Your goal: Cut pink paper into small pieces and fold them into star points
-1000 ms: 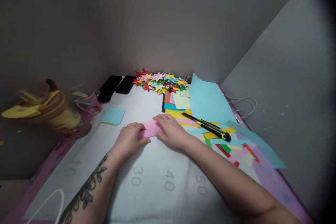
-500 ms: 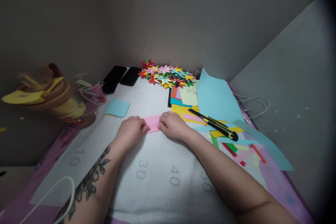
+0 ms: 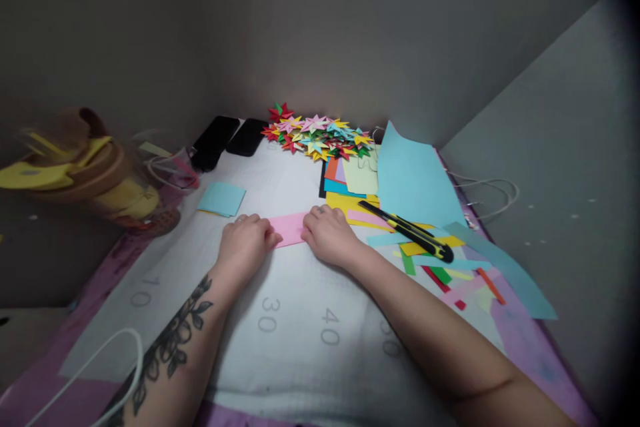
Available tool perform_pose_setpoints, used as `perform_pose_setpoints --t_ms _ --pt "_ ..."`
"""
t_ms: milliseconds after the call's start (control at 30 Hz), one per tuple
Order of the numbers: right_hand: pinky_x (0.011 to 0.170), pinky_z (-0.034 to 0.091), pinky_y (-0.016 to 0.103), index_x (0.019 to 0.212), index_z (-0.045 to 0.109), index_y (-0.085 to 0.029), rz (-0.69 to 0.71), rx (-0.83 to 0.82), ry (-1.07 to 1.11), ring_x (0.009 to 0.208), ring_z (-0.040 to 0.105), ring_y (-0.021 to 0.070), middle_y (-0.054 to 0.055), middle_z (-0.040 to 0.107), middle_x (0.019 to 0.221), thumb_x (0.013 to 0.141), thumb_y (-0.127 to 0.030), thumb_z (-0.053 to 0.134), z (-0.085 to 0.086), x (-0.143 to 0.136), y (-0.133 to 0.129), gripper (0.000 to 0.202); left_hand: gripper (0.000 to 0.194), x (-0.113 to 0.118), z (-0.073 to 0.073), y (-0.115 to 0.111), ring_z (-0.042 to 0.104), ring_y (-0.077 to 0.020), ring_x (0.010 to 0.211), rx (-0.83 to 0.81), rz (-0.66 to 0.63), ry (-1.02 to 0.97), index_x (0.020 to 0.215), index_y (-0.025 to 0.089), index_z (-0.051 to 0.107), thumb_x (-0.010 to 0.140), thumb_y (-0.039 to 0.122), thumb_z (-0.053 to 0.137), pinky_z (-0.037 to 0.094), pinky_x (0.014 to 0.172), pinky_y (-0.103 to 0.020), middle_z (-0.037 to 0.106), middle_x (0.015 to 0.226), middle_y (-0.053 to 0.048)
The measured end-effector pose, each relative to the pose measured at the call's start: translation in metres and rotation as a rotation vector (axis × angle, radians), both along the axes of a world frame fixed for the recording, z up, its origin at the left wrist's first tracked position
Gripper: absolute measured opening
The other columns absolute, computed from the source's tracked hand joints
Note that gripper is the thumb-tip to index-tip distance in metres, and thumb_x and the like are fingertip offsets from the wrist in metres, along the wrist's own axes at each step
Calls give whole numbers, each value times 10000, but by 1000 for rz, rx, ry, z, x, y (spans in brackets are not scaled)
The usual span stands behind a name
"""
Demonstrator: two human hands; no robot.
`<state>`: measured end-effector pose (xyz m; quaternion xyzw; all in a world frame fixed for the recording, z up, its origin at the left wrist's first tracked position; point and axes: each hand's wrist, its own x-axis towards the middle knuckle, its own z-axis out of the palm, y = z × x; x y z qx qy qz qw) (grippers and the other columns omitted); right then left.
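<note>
A strip of pink paper (image 3: 287, 229), seemingly folded, lies on the white sheet (image 3: 300, 360) printed with numbers. My left hand (image 3: 246, 241) grips its left end, with thumb and curled fingers closed on it. At the right end my right hand (image 3: 329, 235) pinches the same paper, fingers bent over the edge. Only the middle of the pink paper shows between the hands. Just beyond my left hand sits a small stack of light blue paper squares (image 3: 223, 199). To the right of my right hand, a black and yellow box cutter (image 3: 407, 232) rests on paper scraps.
Folded paper stars (image 3: 317, 133) are heaped at the back, near two black phones (image 3: 249, 137). A large light blue sheet (image 3: 417, 177) stands back right, above coloured offcuts (image 3: 440, 275). At left is a cup with a yellow lid (image 3: 43, 173); a white cable (image 3: 137, 347) crosses my left forearm.
My left hand has shifted slightly left, so a little more of the pink paper shows between the hands. The whole view has moved slightly. Both hands keep hold of the paper.
</note>
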<state>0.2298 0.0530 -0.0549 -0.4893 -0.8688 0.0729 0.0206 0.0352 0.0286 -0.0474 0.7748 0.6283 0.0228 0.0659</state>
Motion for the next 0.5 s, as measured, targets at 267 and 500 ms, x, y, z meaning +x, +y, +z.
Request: perform_pose_setpoints --t_ms 267,500 --pt "1103 146 580 1114 606 -264 298 133 160 1348 241 269 70 462 1354 919 -159 462 -14 23 3 264 205 -13 -8 -3 517 -257 960 116 -104 -110 983 226 643 915 332 481 348 798 -382 611 971 -72" --pt "1109 198 554 1104 659 -362 553 203 195 1310 315 237 31 514 1296 931 -288 515 -19 29 14 237 298 -28 -9 7 507 -167 859 51 -518 -243 1081 346 681 957 310 412 314 816 -331 607 865 -25"
